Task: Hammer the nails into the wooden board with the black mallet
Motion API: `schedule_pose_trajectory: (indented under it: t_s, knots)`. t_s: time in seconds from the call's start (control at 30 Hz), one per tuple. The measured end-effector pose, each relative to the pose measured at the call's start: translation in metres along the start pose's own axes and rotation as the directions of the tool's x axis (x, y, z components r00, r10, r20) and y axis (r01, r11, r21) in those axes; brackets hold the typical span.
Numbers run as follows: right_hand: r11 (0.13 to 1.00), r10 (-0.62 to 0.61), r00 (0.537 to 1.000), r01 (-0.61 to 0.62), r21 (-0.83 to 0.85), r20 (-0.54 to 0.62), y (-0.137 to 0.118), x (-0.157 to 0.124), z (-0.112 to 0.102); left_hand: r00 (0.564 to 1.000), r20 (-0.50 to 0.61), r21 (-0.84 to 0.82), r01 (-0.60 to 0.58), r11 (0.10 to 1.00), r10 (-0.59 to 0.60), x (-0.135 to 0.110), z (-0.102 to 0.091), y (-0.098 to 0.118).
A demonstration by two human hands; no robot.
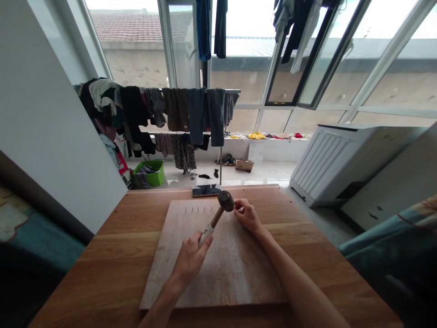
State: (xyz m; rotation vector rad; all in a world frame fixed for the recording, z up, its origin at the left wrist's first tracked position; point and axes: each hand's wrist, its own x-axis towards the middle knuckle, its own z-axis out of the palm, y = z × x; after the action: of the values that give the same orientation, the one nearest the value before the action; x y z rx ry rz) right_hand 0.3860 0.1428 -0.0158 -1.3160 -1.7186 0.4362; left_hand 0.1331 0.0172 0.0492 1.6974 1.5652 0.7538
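Note:
A wooden board lies on a wooden table. My left hand grips the handle of a mallet with a dark rubber head, raised over the board's far edge. My right hand rests at that far edge beside the mallet head, fingers pinched together as if on a small nail; the nail itself is too small to make out. A row of several nails stands upright along the board's far edge, left of the mallet head.
A phone lies at the table's far edge. Beyond stand a drying rack with clothes, a green basket, a white cabinet at right, and large windows. A white panel leans at left.

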Motion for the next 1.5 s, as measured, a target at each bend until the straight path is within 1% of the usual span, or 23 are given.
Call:
schedule_pose_trajectory:
  t_s: [0.23,0.37,0.57,0.7,0.8,0.87,0.93,1.0,1.03,1.13,1.2,1.27,1.4,1.5]
  knots:
    - [0.998,0.069,0.997,-0.069,-0.004,-0.025,-0.001,-0.001,0.002,0.999,-0.001,0.027,-0.035,0.999,0.035,0.018,0.007,0.008]
    - [0.997,0.08,0.996,-0.081,-0.013,-0.035,-0.002,-0.001,0.001,0.999,0.004,0.058,-0.04,0.998,0.04,0.025,0.016,0.011]
    - [0.997,0.076,0.997,-0.077,-0.024,-0.025,0.002,-0.003,0.0,1.0,0.013,0.078,-0.022,0.997,0.021,0.03,0.032,0.006]
    - [0.997,0.07,0.997,-0.071,-0.03,-0.024,0.004,-0.002,0.001,1.0,0.014,0.07,-0.028,0.997,0.027,0.027,0.035,0.006]
    - [0.997,0.072,0.997,-0.072,-0.028,-0.02,0.004,-0.001,0.002,0.999,0.006,0.064,-0.036,0.997,0.036,0.017,0.027,0.005]
    - [0.997,0.07,0.997,-0.071,-0.024,-0.014,0.003,-0.001,0.002,0.999,-0.007,0.068,-0.04,0.997,0.041,0.005,0.015,0.001]
    - [0.998,0.066,0.998,-0.066,-0.018,-0.004,0.002,-0.001,0.002,0.999,-0.02,0.12,-0.044,0.992,0.046,-0.01,-0.001,-0.007]
    - [0.998,0.06,0.998,-0.06,-0.015,0.006,0.001,-0.001,0.002,0.998,-0.035,0.254,-0.043,0.966,0.053,-0.026,-0.018,-0.018]
    - [0.998,0.057,0.998,-0.057,-0.016,0.01,0.001,-0.002,0.001,0.997,-0.043,0.341,-0.04,0.939,0.058,-0.033,-0.025,-0.025]
    - [0.999,0.048,0.999,-0.048,-0.019,0.019,0.001,-0.001,0.001,0.995,-0.051,0.559,-0.04,0.828,0.083,-0.053,-0.039,-0.042]
    - [0.999,0.044,0.999,-0.044,-0.02,0.023,0.002,-0.001,0.001,0.992,-0.045,0.632,-0.066,0.772,0.121,-0.061,-0.041,-0.052]
    - [0.999,0.046,0.999,-0.046,-0.02,0.019,0.003,0.0,0.0,0.982,-0.043,0.662,-0.111,0.741,0.186,-0.067,-0.039,-0.059]
    - [0.998,0.063,0.998,-0.064,-0.027,-0.023,0.004,-0.004,-0.006,0.944,-0.08,0.668,-0.188,0.719,0.321,-0.071,-0.033,-0.066]
    - [0.996,0.075,0.995,-0.077,-0.034,-0.072,-0.001,-0.018,-0.015,0.922,-0.106,0.662,-0.214,0.718,0.373,-0.073,-0.032,-0.067]
